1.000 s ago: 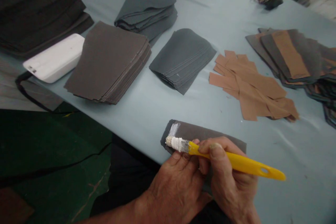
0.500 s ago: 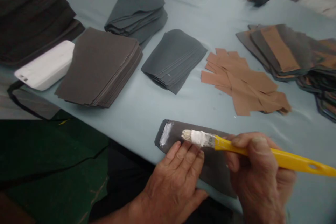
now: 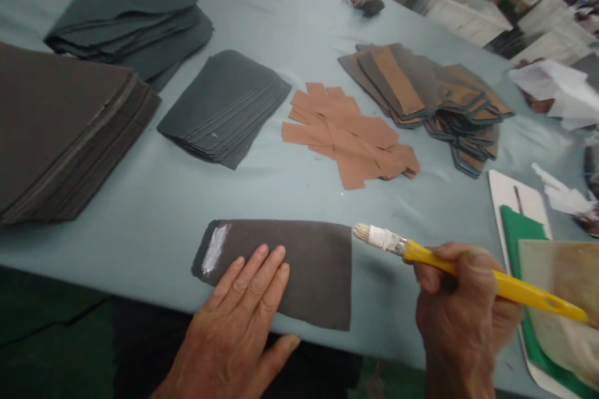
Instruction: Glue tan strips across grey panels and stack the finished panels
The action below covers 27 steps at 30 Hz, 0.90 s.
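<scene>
The dark sheet lies flat on the tabletop, with a white smear at its left end. The left hand rests on the sheet's lower left part, open, its fingers close together and pressing flat; the wrist is cut off by the lower frame edge. The right hand is closed around the yellow handle of a flat brush, just right of the sheet, its wrist also cut off. The white-coated bristles sit just beside the sheet's upper right corner; contact with the sheet cannot be made out from this angle. Compared with the earlier view, the bristles have moved off the sheet, and its right end is no longer hidden. Tan strips lie beyond the sheet. A green-and-white board to its right is partly covered by a pale panel.
</scene>
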### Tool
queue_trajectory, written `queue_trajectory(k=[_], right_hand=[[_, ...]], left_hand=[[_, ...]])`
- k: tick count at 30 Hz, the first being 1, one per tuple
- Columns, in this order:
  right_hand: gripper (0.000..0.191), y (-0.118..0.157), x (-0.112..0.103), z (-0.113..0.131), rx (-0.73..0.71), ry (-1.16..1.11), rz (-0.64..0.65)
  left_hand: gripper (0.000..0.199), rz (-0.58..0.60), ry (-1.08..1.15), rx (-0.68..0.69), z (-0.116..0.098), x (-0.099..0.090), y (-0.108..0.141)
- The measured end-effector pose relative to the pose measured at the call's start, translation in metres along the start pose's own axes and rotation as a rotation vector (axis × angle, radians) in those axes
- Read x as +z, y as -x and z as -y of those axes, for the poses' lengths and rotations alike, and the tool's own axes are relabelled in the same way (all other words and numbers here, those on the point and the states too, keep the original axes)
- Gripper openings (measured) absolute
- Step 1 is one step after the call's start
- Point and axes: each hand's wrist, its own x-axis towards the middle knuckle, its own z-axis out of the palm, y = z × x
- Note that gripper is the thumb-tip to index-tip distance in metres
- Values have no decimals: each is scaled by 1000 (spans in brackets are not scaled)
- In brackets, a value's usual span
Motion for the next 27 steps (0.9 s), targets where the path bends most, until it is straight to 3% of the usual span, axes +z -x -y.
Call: queue_trajectory(k=[4, 14, 27], right_hand=[[30, -6, -11, -4, -16, 1, -29], [38, 5, -22, -12, 41, -23, 91], [42, 23, -19, -14, 137, -44, 201]], left_hand=[[50, 17, -43, 47, 4, 2, 0], [54, 43, -115, 101, 7, 2, 3], [58, 59, -117, 126, 7, -1, 2]])
